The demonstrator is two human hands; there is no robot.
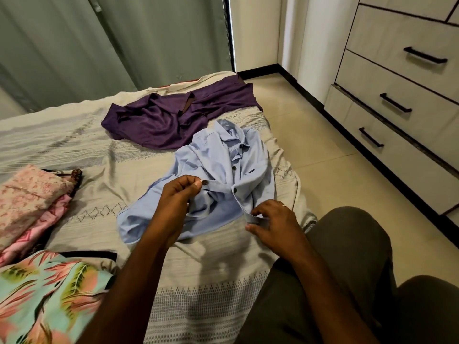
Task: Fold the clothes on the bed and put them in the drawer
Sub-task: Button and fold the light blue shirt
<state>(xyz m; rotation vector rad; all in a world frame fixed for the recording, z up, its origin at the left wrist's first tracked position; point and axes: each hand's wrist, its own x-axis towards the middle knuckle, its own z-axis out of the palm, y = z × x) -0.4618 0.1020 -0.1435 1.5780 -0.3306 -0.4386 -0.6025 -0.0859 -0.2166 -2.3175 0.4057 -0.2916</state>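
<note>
A light blue button shirt (pixel 223 167) lies crumpled on the bed (pixel 99 150), collar toward the far end. My left hand (pixel 177 194) pinches the shirt's front edge next to a dark button. My right hand (pixel 272 222) grips the other front edge near the hem. Behind it sprawls a purple garment (pixel 159 117). At the left edge lie a pink patterned cloth (pixel 29 202) and a floral turquoise shirt (pixel 47 296). The chest of drawers (pixel 402 100) stands to the right, its lowest drawer pulled out slightly.
Tiled floor (pixel 323 157) runs between the bed and the drawers. Green curtains (pixel 111 40) hang behind the bed. My knees in dark shorts (pixel 347 269) are at the lower right, at the bed's edge.
</note>
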